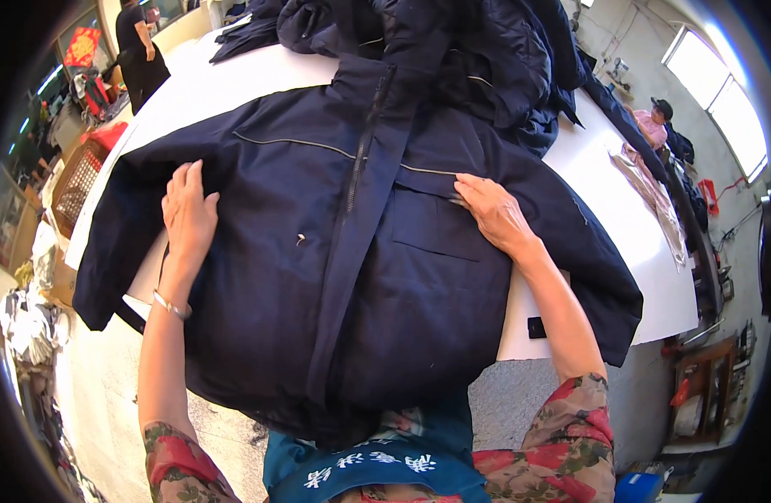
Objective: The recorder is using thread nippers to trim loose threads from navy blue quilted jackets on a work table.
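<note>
A dark navy padded jacket [259,293] lies front side up on the white table, its sleeves spread to both sides and its hem hanging over the near edge toward me. Down its middle runs a dark zipper [357,180] beside a wide placket. Thin pale piping crosses the chest. My left hand [190,214] rests with fingers stretched out on the jacket's left side, by the sleeve. At the right chest, my right hand [492,211] lies with extended fingertips against the end of the pocket flap [427,180]. A small pale speck [300,241] shows on the left front.
More dark jackets [486,50] are heaped at the table's far side. The white table [586,159] curves around them, with a pinkish cloth [649,197] on its right edge. One person [138,50] stands far left; another [654,121] is far right. A brown basket [79,184] stands left.
</note>
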The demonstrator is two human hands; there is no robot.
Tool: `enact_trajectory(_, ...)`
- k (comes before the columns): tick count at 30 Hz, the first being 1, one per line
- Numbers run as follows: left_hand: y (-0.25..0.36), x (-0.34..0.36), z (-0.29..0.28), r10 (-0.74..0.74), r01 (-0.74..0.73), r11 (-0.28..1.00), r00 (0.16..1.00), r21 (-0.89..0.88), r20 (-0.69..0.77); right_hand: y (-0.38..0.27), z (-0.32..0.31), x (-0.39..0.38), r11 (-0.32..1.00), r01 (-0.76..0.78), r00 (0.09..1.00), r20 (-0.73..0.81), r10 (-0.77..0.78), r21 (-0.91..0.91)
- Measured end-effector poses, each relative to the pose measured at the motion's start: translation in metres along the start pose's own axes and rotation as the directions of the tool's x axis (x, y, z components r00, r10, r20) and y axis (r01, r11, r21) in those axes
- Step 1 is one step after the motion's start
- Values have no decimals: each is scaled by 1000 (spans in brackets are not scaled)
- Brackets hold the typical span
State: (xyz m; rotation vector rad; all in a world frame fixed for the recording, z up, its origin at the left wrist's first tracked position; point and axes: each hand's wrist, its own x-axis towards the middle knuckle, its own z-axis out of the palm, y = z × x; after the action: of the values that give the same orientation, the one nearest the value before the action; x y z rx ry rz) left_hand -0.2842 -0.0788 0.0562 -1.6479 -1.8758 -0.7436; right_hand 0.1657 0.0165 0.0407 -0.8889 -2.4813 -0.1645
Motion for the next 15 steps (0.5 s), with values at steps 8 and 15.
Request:
enact_trajectory(8, 177, -13, -46, 782, -465, 505, 603, -728, 158, 40, -1, 53, 741, -464, 842, -20, 540, 485)
enact_trajectory(15, 156, -11, -8, 566, -299, 793, 683, -531, 461, 67, 20, 58, 198, -505, 693, 258, 673, 840)
